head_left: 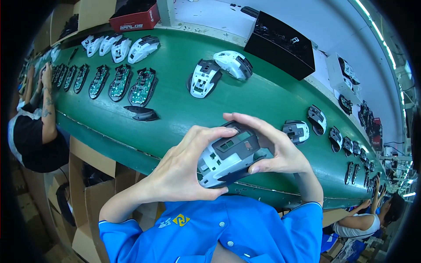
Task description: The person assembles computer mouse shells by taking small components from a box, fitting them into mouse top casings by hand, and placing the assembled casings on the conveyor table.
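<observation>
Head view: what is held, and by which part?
A white-and-grey mouse: the left hand grips its white end, the right hand its dark end.

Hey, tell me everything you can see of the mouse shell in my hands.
The mouse shell, plastic by its look, is white and dark grey, with small square cut-outs in the white and rectangular openings in the grey. It is tilted above the green bench, held by the left hand and right hand.

Bright, cool light fills the scene, white tube lights glaring along the upper right. The green bench carries a soft sheen. Fisheye distortion bends its edges; corners fall black, far ends look soft.
</observation>
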A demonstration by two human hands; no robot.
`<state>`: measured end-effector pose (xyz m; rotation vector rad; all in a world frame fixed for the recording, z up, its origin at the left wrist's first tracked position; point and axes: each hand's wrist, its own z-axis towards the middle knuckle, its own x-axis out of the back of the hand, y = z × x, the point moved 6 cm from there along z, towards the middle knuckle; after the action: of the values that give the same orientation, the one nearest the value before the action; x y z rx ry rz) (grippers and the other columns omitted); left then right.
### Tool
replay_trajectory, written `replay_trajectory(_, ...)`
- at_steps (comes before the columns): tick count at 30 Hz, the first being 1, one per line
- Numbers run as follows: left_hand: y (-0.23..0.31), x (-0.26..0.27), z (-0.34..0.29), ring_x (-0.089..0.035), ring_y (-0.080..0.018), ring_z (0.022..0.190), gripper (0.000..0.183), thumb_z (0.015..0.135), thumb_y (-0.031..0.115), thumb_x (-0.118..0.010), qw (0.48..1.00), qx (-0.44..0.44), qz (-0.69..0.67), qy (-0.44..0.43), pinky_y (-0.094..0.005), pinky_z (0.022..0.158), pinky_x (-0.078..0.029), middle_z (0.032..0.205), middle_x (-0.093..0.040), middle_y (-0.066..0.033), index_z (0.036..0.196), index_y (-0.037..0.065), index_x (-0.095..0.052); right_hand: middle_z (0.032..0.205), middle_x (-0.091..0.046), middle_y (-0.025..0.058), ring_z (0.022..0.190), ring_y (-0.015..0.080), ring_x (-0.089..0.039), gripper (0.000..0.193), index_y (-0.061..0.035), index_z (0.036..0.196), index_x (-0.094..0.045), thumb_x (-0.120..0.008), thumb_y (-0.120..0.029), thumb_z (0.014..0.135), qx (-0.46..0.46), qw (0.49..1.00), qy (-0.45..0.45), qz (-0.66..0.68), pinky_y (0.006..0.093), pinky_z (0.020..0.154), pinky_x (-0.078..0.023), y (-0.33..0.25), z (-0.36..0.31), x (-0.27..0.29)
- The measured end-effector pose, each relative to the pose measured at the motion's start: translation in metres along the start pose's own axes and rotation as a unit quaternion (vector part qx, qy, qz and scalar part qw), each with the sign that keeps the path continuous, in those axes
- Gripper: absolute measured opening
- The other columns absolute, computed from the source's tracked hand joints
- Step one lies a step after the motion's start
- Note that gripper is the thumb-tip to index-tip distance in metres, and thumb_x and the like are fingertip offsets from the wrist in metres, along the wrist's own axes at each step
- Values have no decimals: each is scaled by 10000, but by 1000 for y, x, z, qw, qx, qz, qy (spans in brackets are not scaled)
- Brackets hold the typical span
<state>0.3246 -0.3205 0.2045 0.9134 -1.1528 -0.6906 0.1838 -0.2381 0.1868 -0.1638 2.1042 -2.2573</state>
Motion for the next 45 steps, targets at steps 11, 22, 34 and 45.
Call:
replay_trajectory(11, 2, 7, 2, -521, -332, 1055, 815, 584, 150, -771, 1000, -10, -6, 1, -401, 861, -468, 1153, -484, -150, 1306, 110, -395, 1352, -421, 222, 1251, 302, -437, 1039, 41, 1391, -300, -863, -293, 585, -28, 998, 40, 38, 411, 1045, -346, 8, 8, 2)
replay_trajectory(22, 3, 10, -1, -545, -356, 1087, 888, 578, 168, -808, 999, 22, 17, 34, -406, 871, -484, 1202, -505, -206, 1321, -5, -354, 1338, -405, 145, 1238, 228, -425, 934, 32, 1376, -325, -849, -140, 623, -31, 997, 32, 63, 380, 1040, -359, 6, 13, -3)
replay_trajectory(34, -15, 22, 3, -656, -265, 918, 819, 537, 240, -846, 999, 28, 11, 44, -333, 803, -511, 1037, -635, -192, 1206, -79, -498, 1236, -532, 130, 1159, 201, -509, 885, 26, 1278, -465, -895, -166, 528, -79, 983, 121, 112, 330, 1024, -375, 35, 16, 1)
replay_trajectory(45, -9, 32, -3, -600, -303, 1045, 838, 532, 286, -864, 1000, 2, 7, 19, -355, 894, -472, 1159, -584, -196, 1207, -60, -508, 1197, -561, 150, 1130, 204, -533, 899, 49, 1259, -472, -899, -211, 512, -79, 979, 162, 98, 322, 1005, -375, 21, 10, -2)
